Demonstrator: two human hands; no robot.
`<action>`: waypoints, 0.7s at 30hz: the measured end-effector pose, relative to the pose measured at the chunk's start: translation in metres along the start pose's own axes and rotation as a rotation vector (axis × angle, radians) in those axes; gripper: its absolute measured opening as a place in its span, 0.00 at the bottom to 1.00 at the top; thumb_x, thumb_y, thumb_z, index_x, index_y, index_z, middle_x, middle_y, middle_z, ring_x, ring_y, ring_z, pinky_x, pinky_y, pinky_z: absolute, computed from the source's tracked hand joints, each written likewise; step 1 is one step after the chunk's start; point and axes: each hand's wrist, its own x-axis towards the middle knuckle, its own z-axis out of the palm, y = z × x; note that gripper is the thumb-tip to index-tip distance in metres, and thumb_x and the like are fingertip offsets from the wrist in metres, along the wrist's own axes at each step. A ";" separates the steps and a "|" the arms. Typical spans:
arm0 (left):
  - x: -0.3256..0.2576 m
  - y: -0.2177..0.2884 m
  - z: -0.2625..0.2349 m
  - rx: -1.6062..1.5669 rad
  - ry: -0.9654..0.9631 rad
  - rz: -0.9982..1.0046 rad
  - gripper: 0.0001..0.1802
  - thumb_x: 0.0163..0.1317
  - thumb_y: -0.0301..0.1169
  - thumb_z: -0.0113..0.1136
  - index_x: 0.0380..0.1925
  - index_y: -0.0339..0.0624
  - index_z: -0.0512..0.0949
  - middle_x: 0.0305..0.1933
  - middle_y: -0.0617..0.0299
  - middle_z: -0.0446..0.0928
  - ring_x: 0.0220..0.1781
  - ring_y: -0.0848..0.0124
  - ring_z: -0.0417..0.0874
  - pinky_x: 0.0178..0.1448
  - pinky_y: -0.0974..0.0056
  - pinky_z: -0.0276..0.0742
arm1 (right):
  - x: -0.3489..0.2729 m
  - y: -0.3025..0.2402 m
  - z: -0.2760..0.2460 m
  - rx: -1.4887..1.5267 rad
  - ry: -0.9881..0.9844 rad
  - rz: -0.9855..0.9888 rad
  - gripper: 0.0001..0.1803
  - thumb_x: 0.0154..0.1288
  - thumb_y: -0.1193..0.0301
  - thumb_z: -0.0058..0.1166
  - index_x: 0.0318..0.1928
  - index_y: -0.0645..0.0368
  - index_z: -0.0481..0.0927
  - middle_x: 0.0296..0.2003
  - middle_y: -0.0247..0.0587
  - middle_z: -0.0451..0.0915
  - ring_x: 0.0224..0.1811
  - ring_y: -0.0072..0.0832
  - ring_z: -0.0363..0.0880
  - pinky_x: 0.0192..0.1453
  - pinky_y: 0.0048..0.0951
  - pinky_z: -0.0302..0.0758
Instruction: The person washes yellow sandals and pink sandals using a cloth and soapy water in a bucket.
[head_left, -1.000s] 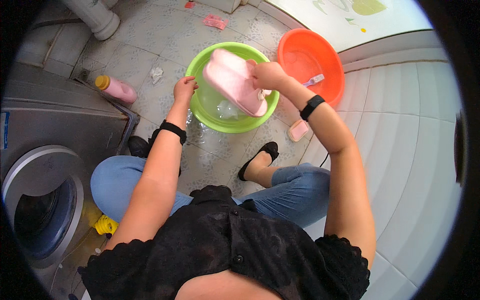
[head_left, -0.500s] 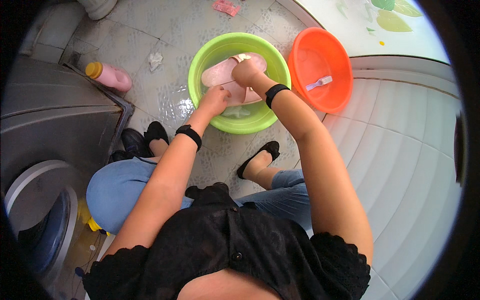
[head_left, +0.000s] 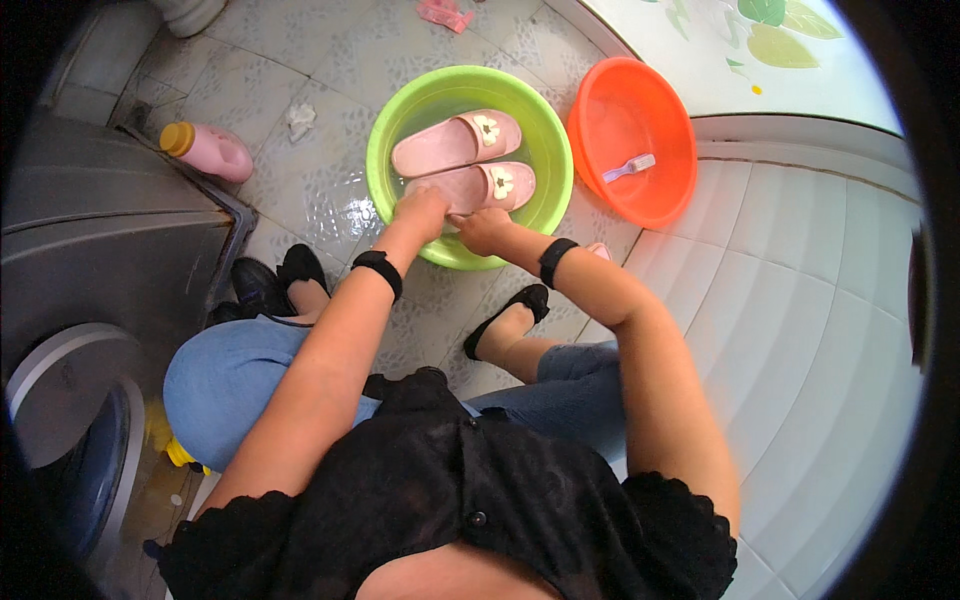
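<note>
Two pink slippers with pale flower trims lie side by side in a green basin (head_left: 553,215) that holds water. The far slipper (head_left: 440,146) is untouched. At the heel of the near slipper (head_left: 462,186), my left hand (head_left: 424,208) is closed with its fingers over the edge. My right hand (head_left: 486,231) is just right of it, inside the basin's near side, low against the same slipper's near edge. Its fingers are bunched together, and what they hold, if anything, is hidden.
An orange basin (head_left: 678,110) holding a white and purple brush (head_left: 630,167) stands to the right. A pink bottle with a yellow cap (head_left: 212,150) and a crumpled white tissue (head_left: 300,121) are on the left floor. A pink item (head_left: 599,250) peeks out beside my right forearm.
My right hand has left the far slipper's strap and come down to the basin's near side. My left hand has shifted nearer, to the near slipper's heel. Both flower trims now show.
</note>
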 end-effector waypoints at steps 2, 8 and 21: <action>-0.005 0.000 0.002 0.028 -0.030 -0.023 0.18 0.61 0.28 0.51 0.51 0.55 0.79 0.65 0.59 0.69 0.64 0.57 0.70 0.61 0.52 0.74 | 0.019 0.003 0.018 0.031 0.037 0.041 0.22 0.66 0.65 0.41 0.58 0.57 0.75 0.47 0.45 0.84 0.47 0.41 0.84 0.52 0.42 0.78; 0.005 0.016 -0.006 -0.004 -0.116 -0.039 0.19 0.60 0.27 0.50 0.52 0.51 0.78 0.59 0.57 0.75 0.65 0.56 0.71 0.60 0.51 0.74 | 0.043 0.030 0.031 0.174 0.018 0.097 0.21 0.65 0.59 0.42 0.45 0.57 0.84 0.43 0.50 0.84 0.46 0.46 0.83 0.51 0.44 0.77; 0.011 0.003 -0.006 -0.061 0.389 -0.056 0.19 0.61 0.27 0.52 0.53 0.45 0.77 0.69 0.48 0.62 0.72 0.51 0.61 0.71 0.49 0.60 | -0.015 0.061 -0.102 0.297 0.883 0.202 0.14 0.51 0.73 0.57 0.41 0.62 0.78 0.42 0.55 0.78 0.42 0.50 0.79 0.47 0.44 0.78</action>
